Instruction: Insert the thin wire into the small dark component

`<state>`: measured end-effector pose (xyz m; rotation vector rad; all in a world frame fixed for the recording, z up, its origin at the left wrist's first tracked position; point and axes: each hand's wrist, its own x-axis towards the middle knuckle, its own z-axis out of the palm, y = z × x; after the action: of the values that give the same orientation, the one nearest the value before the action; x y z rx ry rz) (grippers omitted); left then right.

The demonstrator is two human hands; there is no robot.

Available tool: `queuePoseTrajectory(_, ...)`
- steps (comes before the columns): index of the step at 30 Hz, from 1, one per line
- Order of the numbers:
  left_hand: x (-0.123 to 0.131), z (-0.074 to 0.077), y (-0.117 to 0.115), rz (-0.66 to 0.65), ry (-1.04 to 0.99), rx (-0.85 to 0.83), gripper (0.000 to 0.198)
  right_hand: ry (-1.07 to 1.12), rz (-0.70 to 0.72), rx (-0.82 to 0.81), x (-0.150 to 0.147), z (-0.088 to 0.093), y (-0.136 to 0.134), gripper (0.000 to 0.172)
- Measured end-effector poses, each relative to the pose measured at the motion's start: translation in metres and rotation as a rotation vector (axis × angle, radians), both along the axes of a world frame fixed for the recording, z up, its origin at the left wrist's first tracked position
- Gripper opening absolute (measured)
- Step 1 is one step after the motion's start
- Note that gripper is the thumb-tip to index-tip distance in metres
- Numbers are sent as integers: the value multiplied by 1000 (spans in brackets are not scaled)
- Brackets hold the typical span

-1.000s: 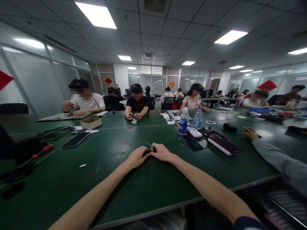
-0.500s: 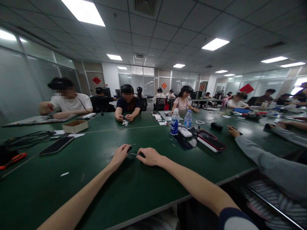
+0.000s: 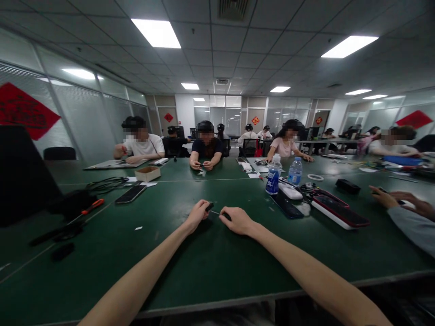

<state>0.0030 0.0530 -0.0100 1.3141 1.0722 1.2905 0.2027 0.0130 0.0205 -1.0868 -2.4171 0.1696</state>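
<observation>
My forearms (image 3: 161,260) come in from the bottom of the frame over the green table (image 3: 214,271), with a scrap of white paper (image 3: 138,228) lying to their left. Near the centre, my right hand (image 3: 239,221) is wrapped around the dark handle of a small tool (image 3: 225,216), its thin metal shaft pointing left. My left hand (image 3: 198,216) pinches a small dark piece (image 3: 210,207) in its fingertips, at the left end of that shaft. I judge the work to be partway along: both things are in my grip, lined up with each other, and neither is laid down. Whether the tip touches the piece or goes into it I cannot tell at this size, and no finished change shows on the piece, so what is left seems to lie at that meeting point. Beyond, an orange-handled tool (image 3: 93,207) and a phone (image 3: 131,194) lie at the left, while a dark phone (image 3: 286,207), a red-edged phone (image 3: 340,212) and a blue-labelled bottle (image 3: 272,176) sit right of centre. Further back stand an open box (image 3: 147,173) and, across the table, a co-worker in a dark shirt (image 3: 206,147).
</observation>
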Motion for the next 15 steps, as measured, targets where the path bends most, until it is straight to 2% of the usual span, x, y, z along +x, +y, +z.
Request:
queuePoseTrajectory(9, -2, -9, 6, -8, 47, 13, 33, -17, -13, -24, -1, 1, -2, 29)
queuePoseTrajectory(15, -1, -8, 3, 11, 68, 7, 36, -32, -54, -32, -2, 1, -1, 29)
